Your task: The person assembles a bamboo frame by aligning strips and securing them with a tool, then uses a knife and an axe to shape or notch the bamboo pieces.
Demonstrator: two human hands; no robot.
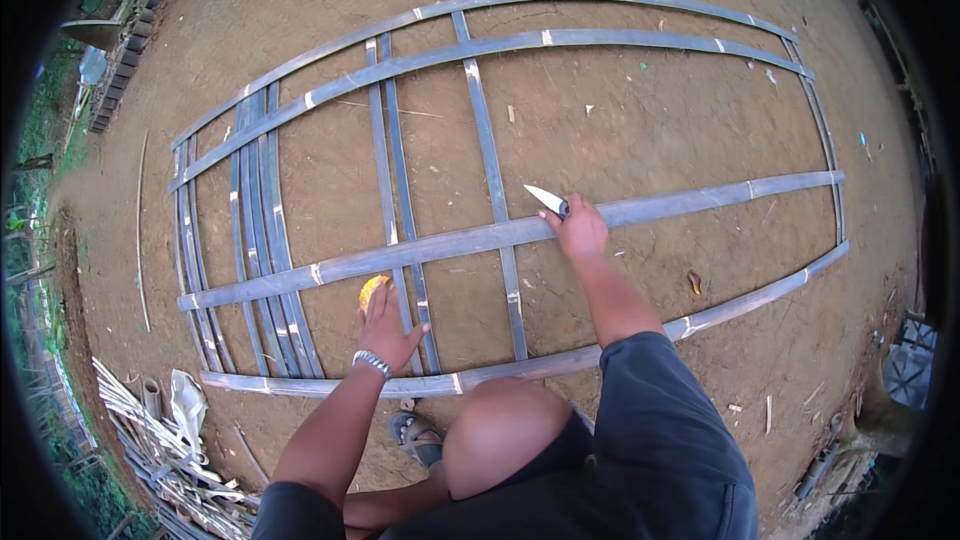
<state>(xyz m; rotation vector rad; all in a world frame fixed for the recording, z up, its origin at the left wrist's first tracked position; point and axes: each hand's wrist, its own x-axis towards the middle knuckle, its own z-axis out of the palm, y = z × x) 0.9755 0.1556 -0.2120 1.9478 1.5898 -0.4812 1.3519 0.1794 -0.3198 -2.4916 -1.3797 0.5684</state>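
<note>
My right hand [582, 232] is closed around the dark handle of a knife [544, 197], its pale pointed blade aimed up and left above a long split bamboo strip [460, 242]. Stretched forward with the thumb spread apart, my left hand [382, 325] wears a silver bracelet at the wrist. Its fingertips overlap the lower edge of a small yellow bundle [374, 290], whose kind I cannot make out; whether they touch it is unclear. Several long strips lie crosswise over thinner bamboo slats [486, 140], forming a frame on the ground.
A heap of loose bamboo pieces [165, 450] lies at the lower left beside a white bag [188, 405]. My sandalled foot [418, 435] is near the frame's front strip. A brown leaf [694, 282] rests on the bare dirt [640, 140] inside the frame.
</note>
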